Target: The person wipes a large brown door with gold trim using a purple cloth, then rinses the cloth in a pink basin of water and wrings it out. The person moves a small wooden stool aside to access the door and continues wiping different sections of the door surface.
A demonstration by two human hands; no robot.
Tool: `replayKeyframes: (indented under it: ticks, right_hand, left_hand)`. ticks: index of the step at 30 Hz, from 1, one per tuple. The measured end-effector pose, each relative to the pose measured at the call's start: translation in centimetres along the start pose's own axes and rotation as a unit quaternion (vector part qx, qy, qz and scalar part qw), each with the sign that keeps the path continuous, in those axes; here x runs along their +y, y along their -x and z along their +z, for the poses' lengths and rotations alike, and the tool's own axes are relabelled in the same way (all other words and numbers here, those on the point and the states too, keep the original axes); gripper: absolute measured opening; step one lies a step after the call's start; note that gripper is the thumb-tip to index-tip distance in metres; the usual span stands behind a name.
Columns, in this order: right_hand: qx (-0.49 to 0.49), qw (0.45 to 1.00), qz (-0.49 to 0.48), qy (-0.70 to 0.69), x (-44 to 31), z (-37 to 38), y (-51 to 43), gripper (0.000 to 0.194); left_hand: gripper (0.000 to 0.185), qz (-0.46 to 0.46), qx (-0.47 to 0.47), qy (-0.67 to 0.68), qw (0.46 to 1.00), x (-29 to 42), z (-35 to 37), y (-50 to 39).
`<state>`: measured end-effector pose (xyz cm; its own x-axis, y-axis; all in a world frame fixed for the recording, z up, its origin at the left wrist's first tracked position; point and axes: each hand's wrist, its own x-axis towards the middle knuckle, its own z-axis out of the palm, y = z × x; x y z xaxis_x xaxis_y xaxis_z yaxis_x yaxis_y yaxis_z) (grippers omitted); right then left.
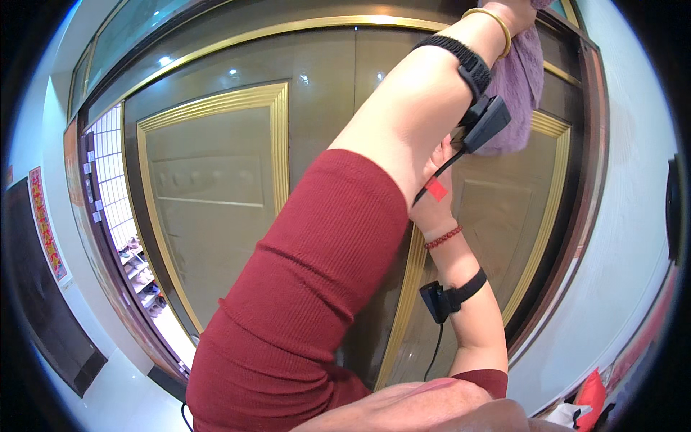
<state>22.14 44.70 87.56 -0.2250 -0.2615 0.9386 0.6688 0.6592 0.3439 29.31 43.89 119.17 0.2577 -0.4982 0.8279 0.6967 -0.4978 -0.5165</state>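
Note:
My left arm, in a dark red ribbed sleeve, reaches up to the right across the view. At the top edge, my left hand (513, 16) is partly cut off, with a fluffy purple cloth (515, 81) hanging from it against the brown sliding door. My right hand (440, 186) is raised below and behind the left forearm. Its fingers are partly hidden by the black device (487, 124) strapped to that forearm, so its grip is unclear. The brown door panels (216, 162) with gold trim (280, 146) stand in front of me.
Through a gap at the left, a rack with shoes (141, 275) and a white lattice (110, 162) show. A dark door (48, 291) and a red decorated strip (46, 227) are farther left. A pale wall (631, 216) borders the right, with a red item (591, 397) low down.

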Motion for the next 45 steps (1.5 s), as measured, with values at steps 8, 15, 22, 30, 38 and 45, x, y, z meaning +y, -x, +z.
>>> replayKeyframes:
  ticks: [8, 15, 22, 30, 38, 45]
  right_hand:
    - [-0.106, 0.988, 0.071, -0.084, 0.3, -0.3, 0.1, 0.068]
    - [0.052, 0.956, 0.206, -0.205, -9.9, -10.4, 6.0, 0.037]
    - [0.198, 0.884, 0.389, -0.169, -8.2, -16.2, 14.2, 0.066]
    - [0.287, 0.835, 0.295, -0.365, -2.2, -17.3, 10.8, 0.096]
    - [0.039, 0.811, 0.395, -0.429, -0.7, -17.5, 6.0, 0.069]
    - [-0.017, 0.864, 0.257, -0.432, 3.0, -10.7, 0.3, 0.057]
  left_hand:
    - [0.078, -0.046, -0.086, 0.23, 0.968, 5.8, -7.5, 6.2]
    - [0.057, -0.083, -0.271, 0.242, 0.928, 9.2, -10.7, 12.5]
    - [0.058, -0.092, -0.389, 0.265, 0.878, 10.6, -12.4, 17.0]
    - [0.063, -0.31, -0.497, 0.658, 0.474, 13.5, -15.2, 19.6]
    - [0.04, -0.308, -0.518, 0.607, 0.518, 10.3, -17.0, 19.1]
    - [0.074, -0.156, -0.421, 0.207, 0.869, 4.9, -24.8, 17.4]
